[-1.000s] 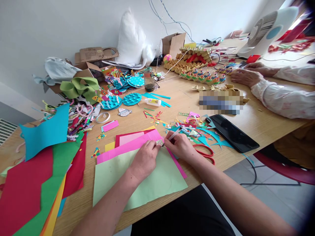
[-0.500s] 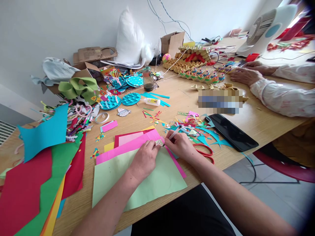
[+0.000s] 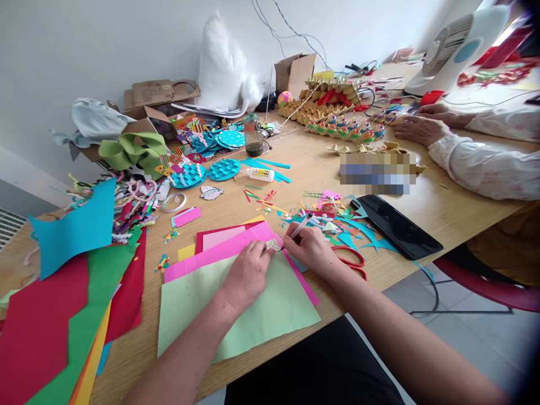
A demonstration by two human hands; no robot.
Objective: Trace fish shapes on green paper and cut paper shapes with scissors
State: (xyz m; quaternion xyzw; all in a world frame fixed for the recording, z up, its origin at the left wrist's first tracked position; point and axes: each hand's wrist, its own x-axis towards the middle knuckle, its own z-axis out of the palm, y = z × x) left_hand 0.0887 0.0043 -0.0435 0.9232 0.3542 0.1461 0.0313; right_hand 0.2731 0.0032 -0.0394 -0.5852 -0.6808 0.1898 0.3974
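My right hand [image 3: 311, 248] is closed around a pen [image 3: 301, 225] with a clear barrel, its tip at the far right edge of a light green paper sheet [image 3: 198, 320]. My left hand [image 3: 248, 271] rests on that sheet with fingers bent together, pressing a small pale paper cut-out [image 3: 273, 244] that has dark lines on it. Its fingers partly hide the cut-out. Under the green sheet lie bright pink paper [image 3: 179, 272] and red paper. Red-handled scissors [image 3: 351, 256] lie just right of my right wrist, their blades hidden among scraps.
Paper scraps [image 3: 337, 225] and a black phone [image 3: 396, 228] are to the right. Coloured sheets [image 3: 46, 315] cover the left side. Farther back are a glue bottle [image 3: 259, 174], a glass jar [image 3: 253, 138] and egg cartons [image 3: 312, 112]. Another person's hands [image 3: 422, 130] rest at the far right.
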